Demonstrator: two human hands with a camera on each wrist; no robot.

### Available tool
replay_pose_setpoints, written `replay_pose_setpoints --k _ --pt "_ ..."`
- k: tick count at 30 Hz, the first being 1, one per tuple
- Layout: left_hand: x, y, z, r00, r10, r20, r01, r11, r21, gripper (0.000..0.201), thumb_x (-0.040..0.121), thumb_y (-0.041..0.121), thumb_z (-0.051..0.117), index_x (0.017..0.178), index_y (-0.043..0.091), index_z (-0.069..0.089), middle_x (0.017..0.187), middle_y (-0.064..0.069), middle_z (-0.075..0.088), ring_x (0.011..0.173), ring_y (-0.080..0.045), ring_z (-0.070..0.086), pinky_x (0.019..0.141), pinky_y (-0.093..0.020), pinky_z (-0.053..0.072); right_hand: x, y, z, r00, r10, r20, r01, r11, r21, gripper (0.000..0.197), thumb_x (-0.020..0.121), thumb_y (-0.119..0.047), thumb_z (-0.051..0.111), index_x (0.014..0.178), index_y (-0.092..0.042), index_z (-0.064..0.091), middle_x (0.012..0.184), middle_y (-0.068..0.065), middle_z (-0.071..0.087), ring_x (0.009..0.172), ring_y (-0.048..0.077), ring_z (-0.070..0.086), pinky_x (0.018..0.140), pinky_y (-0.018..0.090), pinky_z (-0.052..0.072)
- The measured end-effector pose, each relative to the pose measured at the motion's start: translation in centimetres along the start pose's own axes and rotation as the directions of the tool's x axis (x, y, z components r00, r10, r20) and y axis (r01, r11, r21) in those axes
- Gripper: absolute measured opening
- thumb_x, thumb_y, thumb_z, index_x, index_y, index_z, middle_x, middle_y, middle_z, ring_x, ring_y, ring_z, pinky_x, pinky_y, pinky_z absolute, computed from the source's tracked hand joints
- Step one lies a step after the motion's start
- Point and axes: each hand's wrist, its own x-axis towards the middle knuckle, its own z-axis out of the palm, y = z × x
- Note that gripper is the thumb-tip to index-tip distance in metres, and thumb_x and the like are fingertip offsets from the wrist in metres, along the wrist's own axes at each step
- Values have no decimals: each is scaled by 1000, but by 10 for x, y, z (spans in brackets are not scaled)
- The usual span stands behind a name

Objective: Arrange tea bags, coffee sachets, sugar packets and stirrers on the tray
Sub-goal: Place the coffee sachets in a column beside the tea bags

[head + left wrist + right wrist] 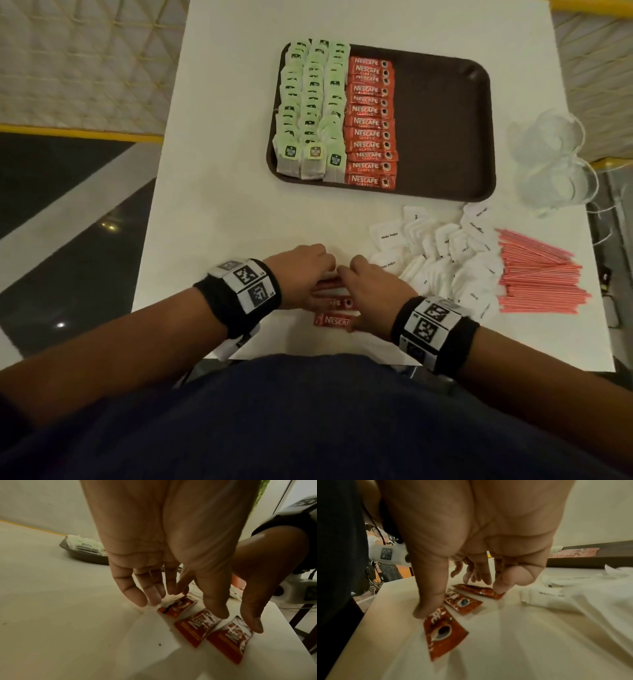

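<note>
Three loose red coffee sachets (334,320) lie on the white table near its front edge. My left hand (308,270) hangs over them with relaxed, straight fingers (137,599) beside the far sachet (178,605) and its thumb above the middle sachet (197,627). My right hand (373,291) spans the row: its thumb (423,612) rests on the near sachet (441,632) and a fingertip (498,589) presses the far sachet (479,590). The brown tray (442,130) holds three columns of green tea bags (311,109) and one column of coffee sachets (371,123).
A heap of white sugar packets (442,257) lies right of my hands, with a bundle of pink stirrers (537,274) beyond it. Crumpled clear plastic bags (548,150) sit at the table's right edge. The tray's right half is bare.
</note>
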Motion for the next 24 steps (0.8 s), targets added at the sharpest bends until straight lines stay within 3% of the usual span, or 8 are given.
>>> replay_pose_setpoints --k 4,7,10,16,20,22,24 --pt "2 -5 9 1000 -2 -30 1 1000 -18 39 82 40 71 109 18 52 107 1 46 93 -20 52 81 -34 46 6 -6 9 998 37 -57 -36 999 15 63 73 -37 79 122 -16 45 112 6 44 94 25 54 82 42 51" --pt "3 -8 12 998 13 -55 -14 1000 -23 34 82 40 71 100 18 52 97 5 40 84 -16 48 70 -28 35 12 -9 7 996 47 -72 -45 998 34 41 84 -31 69 116 -14 50 108 7 50 96 27 54 79 38 46" --pt "2 -7 11 998 40 -58 -39 999 16 33 82 39 70 98 15 55 96 1 44 81 -17 43 70 -29 34 14 -11 5 996 50 -68 -50 999 11 25 92 -30 59 109 -13 53 106 7 54 99 28 52 74 36 39" --pt "0 -10 13 997 -12 -78 10 1000 -21 16 93 33 56 85 22 48 89 0 51 82 -25 55 71 -37 45 19 -16 -11 994 100 -39 -98 994 42 19 94 -28 53 107 -17 63 103 6 60 100 27 55 80 37 45" --pt "-6 -14 -10 998 -37 -59 24 976 -215 7 93 25 53 93 23 46 84 5 51 80 -23 54 63 -31 40 15 -8 -40 991 112 -69 -94 969 227 19 91 -28 61 108 -19 67 100 3 63 92 22 60 75 31 42" --pt "-9 -15 -31 997 -29 -65 4 932 -362 12 96 29 55 104 21 51 90 3 60 81 -19 59 67 -28 45 12 -1 -59 988 112 -108 -75 949 305 18 90 -27 65 106 -19 68 98 1 65 88 17 58 73 28 39" --pt "-8 -14 -53 995 -40 -91 -16 838 -546 19 98 34 54 110 20 56 94 3 66 80 -11 65 71 -26 52 11 8 -77 980 119 -161 -55 934 353 17 88 -26 67 104 -20 70 96 -1 67 87 15 58 76 29 43"
